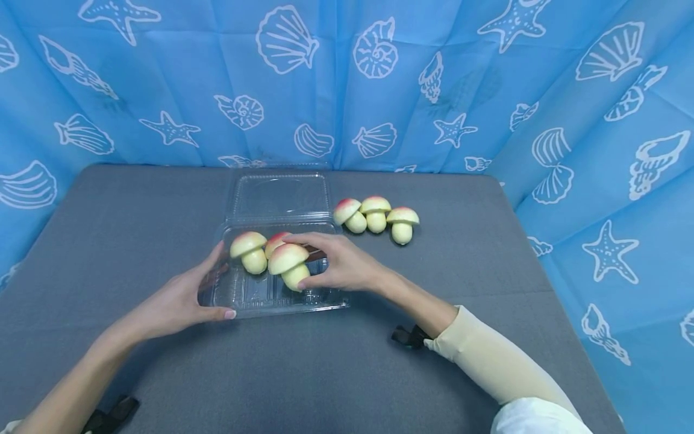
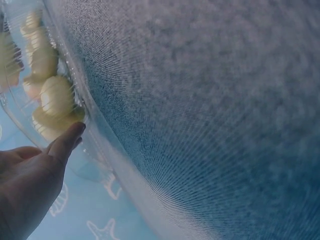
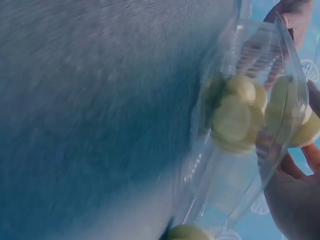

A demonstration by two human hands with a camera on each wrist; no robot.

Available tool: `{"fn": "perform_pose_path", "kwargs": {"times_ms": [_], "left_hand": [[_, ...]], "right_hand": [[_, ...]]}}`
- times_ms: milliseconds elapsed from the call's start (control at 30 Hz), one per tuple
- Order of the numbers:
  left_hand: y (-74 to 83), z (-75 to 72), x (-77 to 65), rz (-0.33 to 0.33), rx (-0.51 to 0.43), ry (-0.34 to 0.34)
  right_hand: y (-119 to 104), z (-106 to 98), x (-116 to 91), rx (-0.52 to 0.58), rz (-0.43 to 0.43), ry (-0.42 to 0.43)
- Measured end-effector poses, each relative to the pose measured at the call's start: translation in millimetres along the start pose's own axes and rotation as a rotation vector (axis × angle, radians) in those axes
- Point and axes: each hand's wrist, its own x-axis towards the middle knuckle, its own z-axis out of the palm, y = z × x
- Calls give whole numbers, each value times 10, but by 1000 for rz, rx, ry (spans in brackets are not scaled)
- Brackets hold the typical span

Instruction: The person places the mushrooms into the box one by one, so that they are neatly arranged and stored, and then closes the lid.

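Note:
My right hand (image 1: 341, 265) pinches a mushroom-shaped piece (image 1: 290, 265), pale yellow with a pinkish cap, between thumb and fingers. It is held over the clear plastic container (image 1: 228, 295), whose lid (image 1: 282, 196) is folded back. Inside, a similar mushroom (image 1: 252, 253) lies at the left; another one (image 1: 275, 242) is partly hidden behind the held piece. At the container's left end, my left hand (image 1: 179, 298) holds it, thumb by the front corner and fingers along the side wall. The right wrist view shows the mushrooms (image 3: 232, 117) blurred through the plastic.
Three more mushrooms (image 1: 375, 214) stand in a close group right of the lid. Grey cloth covers the table (image 1: 461, 253). A blue curtain (image 1: 336, 84) with shell and starfish prints hangs behind it and along the right side.

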Motion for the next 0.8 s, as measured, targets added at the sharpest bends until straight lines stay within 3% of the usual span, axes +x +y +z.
{"fn": "perform_pose_path", "kwargs": {"times_ms": [300,800], "left_hand": [[-10,-2,-1,5,2,-2],[-5,-15,0,-19,-1,-28]], "right_hand": [[-71,160,119,75,43,-30],[-81,357,245,-8,80,-128]]}}
